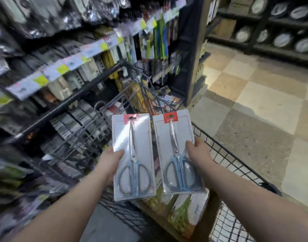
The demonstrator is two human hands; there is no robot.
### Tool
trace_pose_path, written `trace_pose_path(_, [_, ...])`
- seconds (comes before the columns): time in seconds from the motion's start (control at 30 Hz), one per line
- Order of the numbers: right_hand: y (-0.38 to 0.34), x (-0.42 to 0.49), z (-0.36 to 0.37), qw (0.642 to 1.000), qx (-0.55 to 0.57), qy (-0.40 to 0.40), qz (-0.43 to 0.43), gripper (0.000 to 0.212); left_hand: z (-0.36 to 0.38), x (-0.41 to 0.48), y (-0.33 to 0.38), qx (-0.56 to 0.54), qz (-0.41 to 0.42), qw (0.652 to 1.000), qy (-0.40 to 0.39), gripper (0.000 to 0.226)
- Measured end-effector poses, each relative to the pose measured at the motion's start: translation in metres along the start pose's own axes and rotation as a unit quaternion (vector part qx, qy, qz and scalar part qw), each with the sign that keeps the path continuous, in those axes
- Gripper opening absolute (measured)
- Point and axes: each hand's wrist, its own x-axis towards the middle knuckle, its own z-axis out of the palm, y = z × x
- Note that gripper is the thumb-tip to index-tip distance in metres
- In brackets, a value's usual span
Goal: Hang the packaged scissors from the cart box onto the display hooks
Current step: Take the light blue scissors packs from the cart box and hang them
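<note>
Both forearms reach over the cart, my left hand pinching one scissors pack and my right hand pinching the other pack low at their outer edges, leaving, I judge, the red tabs free for hanging on the blurred display.

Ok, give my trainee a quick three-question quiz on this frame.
1. True or false: the left hand holds nothing.
2. The scissor handles in the left pack and the right pack are mainly: A red, B blue, C yellow.
3. Which hand grips the right pack, and what wire thing lies below it?
Key: 1 false, it grips the left pack. 2 B. 3 the right hand; the cart.
</note>
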Motion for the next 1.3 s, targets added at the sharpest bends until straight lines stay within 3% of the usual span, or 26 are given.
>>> trace_pose_path(0.1, [-0.024, -0.011, 0.006, 0.998, 0.016, -0.004, -0.060, 0.029, -0.024, -0.008, 0.006, -0.033, 0.021, 0.999, 0.028, 0.035])
trace_pose_path(0.27, [-0.070, -0.044, 0.034, 0.988, 0.026, -0.024, -0.151, 0.024, -0.081, -0.050, 0.022, -0.069, 0.065, 0.992, 0.086, 0.010])
trace_pose_path(0.5, [-0.120, -0.141, 0.098, 0.971, 0.054, -0.103, -0.208, 0.011, -0.199, -0.121, -0.002, -0.134, 0.093, 0.973, 0.166, 0.016])
trace_pose_path(0.77, [-0.147, -0.301, 0.207, 0.928, 0.021, -0.211, -0.305, 0.021, -0.358, -0.250, -0.075, -0.202, 0.118, 0.926, 0.295, 0.020])
trace_pose_path(0.9, [-0.149, -0.376, 0.257, 0.904, 0.032, -0.256, -0.340, 0.015, -0.425, -0.316, -0.127, -0.221, 0.125, 0.901, 0.352, 0.025])
trace_pose_path(1.03, [-0.150, -0.444, 0.302, 0.883, 0.035, -0.298, -0.360, 0.018, -0.478, -0.367, -0.173, -0.249, 0.127, 0.869, 0.407, 0.021])
trace_pose_path(1.2, [-0.163, -0.513, 0.339, 0.858, 0.029, -0.323, -0.398, 0.021, -0.529, -0.403, -0.205, -0.276, 0.156, 0.841, 0.439, 0.042])
trace_pose_path(1.3, [-0.177, -0.543, 0.350, 0.840, 0.031, -0.328, -0.431, 0.017, -0.551, -0.418, -0.206, -0.281, 0.174, 0.818, 0.471, 0.042])
